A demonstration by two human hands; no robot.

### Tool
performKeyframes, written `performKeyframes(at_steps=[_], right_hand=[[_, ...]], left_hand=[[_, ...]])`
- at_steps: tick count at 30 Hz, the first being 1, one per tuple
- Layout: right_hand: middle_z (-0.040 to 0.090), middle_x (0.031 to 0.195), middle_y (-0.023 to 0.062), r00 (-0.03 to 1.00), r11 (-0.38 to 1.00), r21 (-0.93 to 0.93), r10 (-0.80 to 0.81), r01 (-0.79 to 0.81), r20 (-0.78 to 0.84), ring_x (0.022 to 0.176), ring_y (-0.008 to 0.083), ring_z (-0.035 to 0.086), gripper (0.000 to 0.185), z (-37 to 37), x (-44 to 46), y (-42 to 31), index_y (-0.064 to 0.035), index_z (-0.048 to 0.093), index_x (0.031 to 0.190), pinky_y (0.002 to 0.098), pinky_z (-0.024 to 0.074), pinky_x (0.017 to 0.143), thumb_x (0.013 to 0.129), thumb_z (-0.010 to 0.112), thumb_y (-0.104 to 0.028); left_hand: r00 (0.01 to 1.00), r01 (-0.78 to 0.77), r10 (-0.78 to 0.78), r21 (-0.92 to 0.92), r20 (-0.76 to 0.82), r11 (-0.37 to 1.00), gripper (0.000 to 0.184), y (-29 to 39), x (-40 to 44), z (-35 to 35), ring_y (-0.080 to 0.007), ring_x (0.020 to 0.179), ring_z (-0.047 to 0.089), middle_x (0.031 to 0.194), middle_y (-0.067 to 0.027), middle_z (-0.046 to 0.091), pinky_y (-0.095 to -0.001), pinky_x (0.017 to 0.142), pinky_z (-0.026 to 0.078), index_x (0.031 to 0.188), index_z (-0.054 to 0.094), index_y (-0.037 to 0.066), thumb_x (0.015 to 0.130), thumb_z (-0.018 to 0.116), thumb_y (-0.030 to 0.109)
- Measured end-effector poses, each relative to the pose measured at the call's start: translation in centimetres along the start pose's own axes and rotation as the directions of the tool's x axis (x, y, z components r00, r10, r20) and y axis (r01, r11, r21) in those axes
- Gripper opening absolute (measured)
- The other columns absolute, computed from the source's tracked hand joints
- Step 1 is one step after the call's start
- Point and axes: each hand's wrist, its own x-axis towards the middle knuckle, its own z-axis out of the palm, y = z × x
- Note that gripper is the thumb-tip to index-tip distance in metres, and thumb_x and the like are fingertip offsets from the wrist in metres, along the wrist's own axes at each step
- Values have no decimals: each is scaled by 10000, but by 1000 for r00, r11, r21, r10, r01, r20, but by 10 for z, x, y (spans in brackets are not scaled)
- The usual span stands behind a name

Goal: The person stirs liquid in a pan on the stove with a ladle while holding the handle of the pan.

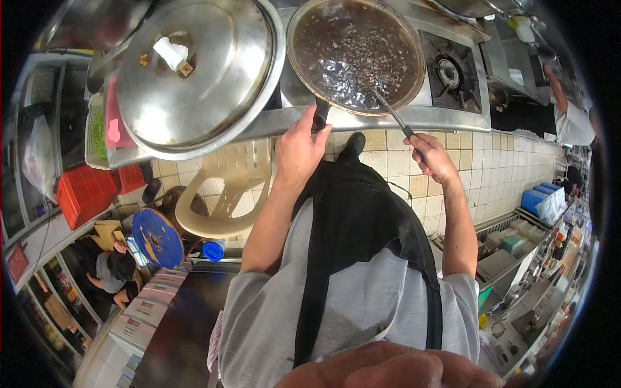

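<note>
A wide frying pan point(419, 71) filled with dark, bubbling liquid point(343, 39) sits on the stove at the top of the view. My left hand point(301, 143) is closed around the pan's black handle point(321, 113). In my right hand point(435, 157) is the black grip of a long metal-shafted cooking utensil point(391, 111). Its shaft slants into the liquid, which hides the utensil's head. Left of the pan, a large domed metal lid point(220, 71) covers a big vessel, with white material wrapped at its knob.
An unlit gas burner point(448, 72) is right of the pan. Below the lid stand a beige plastic chair point(223, 194) and a blue round-topped stool point(157, 238). Red crates point(86, 194) are at left. One person point(115, 268) sits lower left; another person point(572, 119) works far right.
</note>
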Motion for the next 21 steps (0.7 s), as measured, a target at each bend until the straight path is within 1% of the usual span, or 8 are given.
performKeyframes(at_steps=[1,4,7,10,13,16,19,21], right_hand=[[476,619,-43,1000,1000,-4,-1,1,-13,382,45,324,342,-2,3,2,4,657,1158,233,218,354,1077,534,-305],[464,603,-49,997,996,-63,-60,56,-51,390,46,331,328,-7,15,6,-4,661,1146,244,229,361,1075,544,-302],[460,593,-49,992,991,-108,-87,77,-92,403,45,336,316,-9,21,2,-12,663,1127,251,241,371,1076,547,-301],[459,605,-56,981,982,-154,-128,105,-149,427,31,348,306,-10,27,-5,-30,671,1087,246,243,383,1070,559,-314],[600,652,79,957,930,-350,-197,114,-212,525,205,573,325,-22,42,-4,0,656,1027,367,432,496,1038,570,-313],[690,777,217,850,716,-669,-466,200,-245,737,432,685,338,-30,60,2,-1,643,1048,495,509,665,1033,573,-331],[693,904,292,804,667,-727,-517,164,-294,916,543,650,322,-30,63,-2,-19,641,1065,577,506,786,1025,583,-333],[696,917,296,794,660,-737,-522,145,-312,931,533,654,308,-28,62,-7,-21,637,1073,591,505,796,1019,591,-320]], left_hand=[[1000,7,-7,4,7,1000,529,1,0,-1,-408,828,729,954,-226,738,-494,747,574,1346,639,54,909,773,322],[1000,-9,9,3,3,1000,529,0,1,-1,-413,839,726,962,-219,739,-497,753,572,1350,638,65,911,771,329],[999,-31,32,53,-25,998,528,0,1,0,-297,764,753,947,-195,760,-394,716,588,1320,674,32,891,818,305],[999,29,-29,4,31,1000,537,2,0,-2,-402,855,725,986,-211,739,-491,758,571,1360,633,71,914,770,335],[997,55,-56,18,59,998,540,4,1,-4,-394,858,726,990,-207,739,-491,761,571,1364,631,73,915,769,339],[1000,-6,6,32,0,999,515,4,1,-3,-333,749,740,918,-210,749,-420,702,579,1327,664,32,910,792,304],[999,-37,37,78,-8,996,510,7,0,-4,-354,742,732,894,-219,739,-441,699,573,1341,654,36,927,768,311],[1000,-28,28,102,1,994,511,9,1,-5,-366,734,724,884,-224,733,-454,695,568,1346,650,38,932,759,317]])
